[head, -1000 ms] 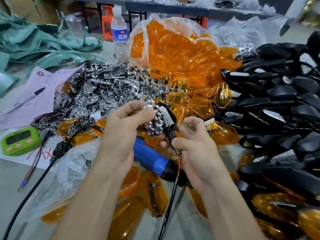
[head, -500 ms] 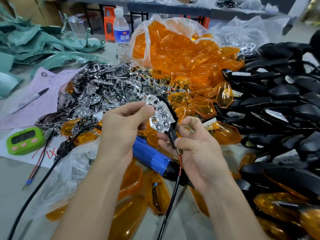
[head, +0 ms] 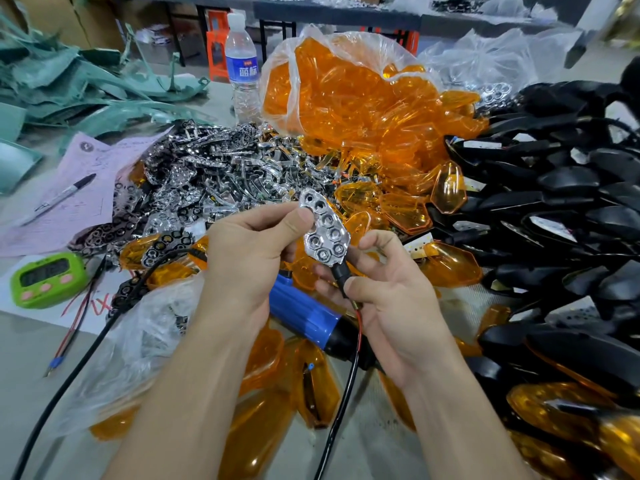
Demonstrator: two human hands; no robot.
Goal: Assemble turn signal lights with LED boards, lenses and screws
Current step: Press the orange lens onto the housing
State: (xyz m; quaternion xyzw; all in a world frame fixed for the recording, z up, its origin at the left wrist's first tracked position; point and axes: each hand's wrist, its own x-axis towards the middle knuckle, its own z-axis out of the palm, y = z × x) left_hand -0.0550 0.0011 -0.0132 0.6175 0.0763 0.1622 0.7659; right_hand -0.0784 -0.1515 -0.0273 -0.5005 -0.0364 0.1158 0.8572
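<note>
The left hand (head: 249,258) pinches the chrome reflector (head: 327,233), the right hand (head: 388,296) grips the black stem (head: 341,271) below; press evenly to seat it flush.

- The shiny chrome reflector plate (head: 325,233) carried a honeycomb pattern.
- The translucent plastic lenses (head: 450,268) were orange.
- The rounded plastic timer (head: 46,278) was lime green, pink-buttoned.
- The short signal stalk (head: 341,273) was black.

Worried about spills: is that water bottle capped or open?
Capped. The water bottle stands upright with its white cap on.
</note>
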